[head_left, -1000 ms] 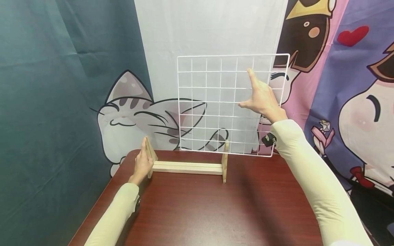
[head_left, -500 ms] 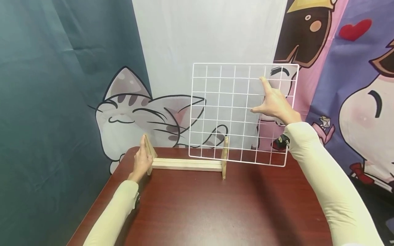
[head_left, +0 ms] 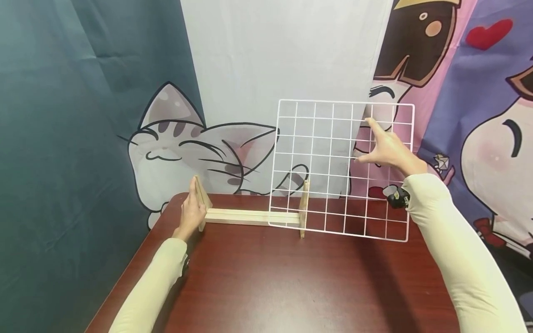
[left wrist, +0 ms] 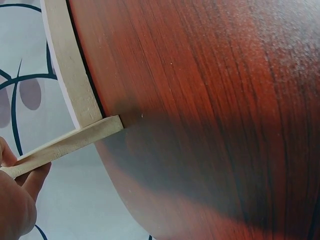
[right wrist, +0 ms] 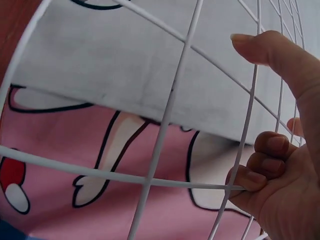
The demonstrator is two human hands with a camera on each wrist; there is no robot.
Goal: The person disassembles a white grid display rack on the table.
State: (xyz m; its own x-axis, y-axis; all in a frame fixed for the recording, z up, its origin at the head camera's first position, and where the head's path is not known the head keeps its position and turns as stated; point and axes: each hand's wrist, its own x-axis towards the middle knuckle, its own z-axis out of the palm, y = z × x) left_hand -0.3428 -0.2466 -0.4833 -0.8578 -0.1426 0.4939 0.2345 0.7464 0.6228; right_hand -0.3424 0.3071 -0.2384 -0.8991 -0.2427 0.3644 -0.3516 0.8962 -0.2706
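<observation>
A pale wooden stand point(head_left: 241, 216) sits on the table, with two upright end boards joined by a crossbar. My left hand point(head_left: 193, 212) holds its left end board point(left wrist: 60, 146), thumb on one face and fingers on the other in the left wrist view. Up on the right, my right hand point(head_left: 390, 149) grips a white wire grid panel point(head_left: 331, 137) near its right side. Several fingers point(right wrist: 267, 165) curl round the wires there, while one digit points outward. The panel is held upright, slightly tilted, its lower left corner overlapping the stand's right end board point(head_left: 304, 208) in the head view.
The reddish-brown wooden table point(head_left: 266, 277) reaches toward me, and its left edge runs close beside my left arm. Behind it hangs a cartoon-printed curtain point(head_left: 233, 55). A dark wrist camera point(head_left: 397, 197) is on my right wrist.
My right hand has moved the grid panel rightward and down, so its lower edge now overlaps the stand and table. The left hand keeps its hold on the end board.
</observation>
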